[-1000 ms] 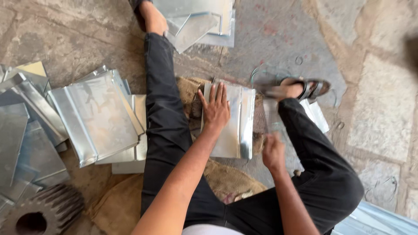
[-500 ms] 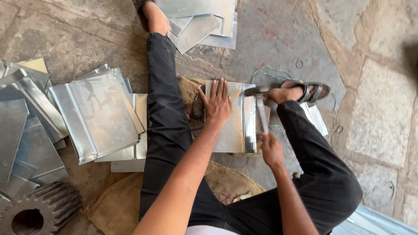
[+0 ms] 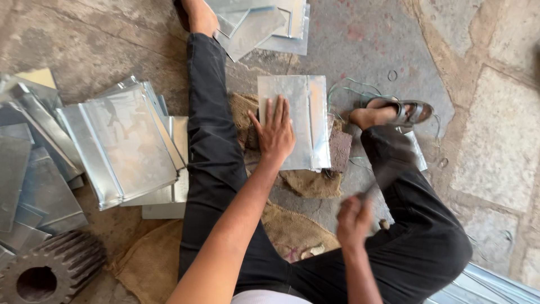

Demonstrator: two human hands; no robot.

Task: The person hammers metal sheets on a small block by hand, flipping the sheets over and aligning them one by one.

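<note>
Seated on the stone floor (image 3: 489, 141), legs apart, work between them.

Left hand (image 3: 275, 132): flat, fingers spread, palm pressing on the galvanised sheet-metal piece (image 3: 304, 107). No grasp, just weight on it. The piece lies on a dark block (image 3: 339, 151), which sits on burlap sacking (image 3: 304, 183), midway between my knees. A raised fold runs along the piece's right edge.

Right hand (image 3: 353, 220): raised near my right thigh, fist closed around a handle. The tool (image 3: 388, 171) is motion-blurred against my trouser leg; I judge it a hammer or mallet, but the head is too smeared to be sure.

Around me:
- Left of my left leg, a stack of folded sheet-metal pieces (image 3: 124, 146), overlapping, with more of them toward the floor's left edge.
- Beyond my left foot, at the top edge, another loose pile of sheets (image 3: 264, 22).
- Bottom left corner, a large toothed gear (image 3: 42, 273).
- Near my sandalled right foot (image 3: 394, 112), loose wire loops (image 3: 351, 90) on the floor.
- More sheet edges at the bottom right corner.

Progress, as I judge it: the fold on this piece looks formed but mid-working. Which pile is finished and which waiting, I cannot tell, so the share remaining is unclear.
</note>
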